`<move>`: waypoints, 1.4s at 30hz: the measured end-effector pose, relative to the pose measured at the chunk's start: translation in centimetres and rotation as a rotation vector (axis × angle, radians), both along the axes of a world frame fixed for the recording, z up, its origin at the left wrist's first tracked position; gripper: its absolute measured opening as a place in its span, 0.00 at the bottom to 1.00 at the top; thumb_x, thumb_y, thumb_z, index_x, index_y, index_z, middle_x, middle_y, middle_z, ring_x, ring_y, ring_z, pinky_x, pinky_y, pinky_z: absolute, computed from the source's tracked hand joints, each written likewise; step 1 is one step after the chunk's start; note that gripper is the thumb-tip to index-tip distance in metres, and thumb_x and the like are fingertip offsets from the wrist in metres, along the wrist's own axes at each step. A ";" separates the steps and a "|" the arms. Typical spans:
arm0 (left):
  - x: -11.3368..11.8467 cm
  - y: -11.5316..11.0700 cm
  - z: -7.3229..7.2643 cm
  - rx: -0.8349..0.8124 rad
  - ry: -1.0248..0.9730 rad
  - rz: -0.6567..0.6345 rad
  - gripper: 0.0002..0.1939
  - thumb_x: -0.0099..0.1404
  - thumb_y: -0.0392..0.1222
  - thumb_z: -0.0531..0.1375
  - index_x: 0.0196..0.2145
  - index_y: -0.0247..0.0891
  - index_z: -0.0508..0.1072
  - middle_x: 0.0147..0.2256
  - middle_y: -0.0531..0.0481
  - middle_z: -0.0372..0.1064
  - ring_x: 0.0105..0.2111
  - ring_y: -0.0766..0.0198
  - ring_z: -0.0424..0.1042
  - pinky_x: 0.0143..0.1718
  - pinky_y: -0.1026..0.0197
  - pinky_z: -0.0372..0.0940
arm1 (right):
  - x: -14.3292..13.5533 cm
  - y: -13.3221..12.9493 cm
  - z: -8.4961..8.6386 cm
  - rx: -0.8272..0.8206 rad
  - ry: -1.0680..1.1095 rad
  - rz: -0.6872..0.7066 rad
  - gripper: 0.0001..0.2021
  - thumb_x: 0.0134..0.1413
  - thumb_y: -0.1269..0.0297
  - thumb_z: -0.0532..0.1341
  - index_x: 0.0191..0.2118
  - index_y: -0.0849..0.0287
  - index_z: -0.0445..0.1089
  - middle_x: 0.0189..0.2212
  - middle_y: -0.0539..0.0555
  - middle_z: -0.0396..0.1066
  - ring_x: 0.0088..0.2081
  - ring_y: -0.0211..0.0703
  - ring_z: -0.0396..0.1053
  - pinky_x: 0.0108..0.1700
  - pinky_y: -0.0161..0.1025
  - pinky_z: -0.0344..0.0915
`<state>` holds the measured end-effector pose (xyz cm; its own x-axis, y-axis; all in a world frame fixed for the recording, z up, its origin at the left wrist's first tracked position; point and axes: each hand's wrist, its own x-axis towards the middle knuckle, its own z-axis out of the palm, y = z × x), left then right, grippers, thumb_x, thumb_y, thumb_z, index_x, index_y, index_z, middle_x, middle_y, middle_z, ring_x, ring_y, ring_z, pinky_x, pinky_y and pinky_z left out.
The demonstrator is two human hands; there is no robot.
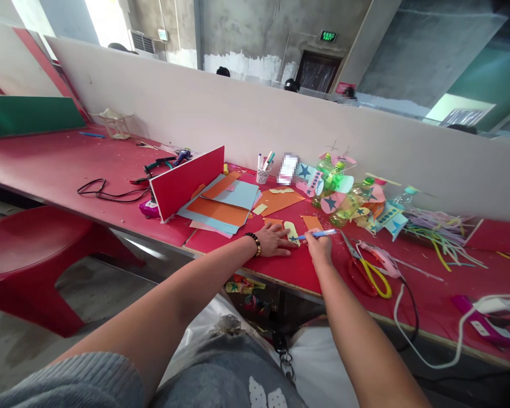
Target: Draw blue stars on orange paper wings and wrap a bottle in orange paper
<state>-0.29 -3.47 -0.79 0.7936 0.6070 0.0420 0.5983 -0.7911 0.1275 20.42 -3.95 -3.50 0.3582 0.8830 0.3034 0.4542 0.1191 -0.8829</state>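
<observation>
The left hand (274, 241) lies flat on the red tabletop (297, 272), its fingers loosely spread and gripping nothing, with the fingertips at the near edge of a small cream paper cutout with rounded ends (291, 229). A dark beaded bracelet (257, 242) circles that wrist. The right hand (318, 246) is closed around a slim blue-and-white marker pen (324, 233), pinched near its tip, which points at the dark blue star (294, 239) on the cutout (whether it touches the paper is too small to tell).

The cutout rests between the 2 hands, with a small orange paper piece (311, 222) just beyond the right hand. To the right lie large scissors with 1 yellow and 1 red handle (361, 259), and beside them a pink glue gun (386, 259). Beyond the hands stand green-tinted clear plastic bottles (352, 204) with paper shapes, and a white patterned pen cup (262, 176). Overlapping orange and light-blue paper sheets (225, 209) lie to the left, near an upright red board (189, 184).
</observation>
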 end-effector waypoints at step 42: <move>-0.1 -0.1 0.2 -0.028 -0.016 0.002 0.25 0.68 0.63 0.45 0.61 0.62 0.58 0.66 0.52 0.46 0.62 0.44 0.46 0.58 0.38 0.41 | -0.4 -0.8 1.0 0.000 -0.063 0.036 0.07 0.41 0.59 0.58 0.23 0.56 0.67 0.14 0.47 0.68 0.20 0.42 0.65 0.25 0.36 0.60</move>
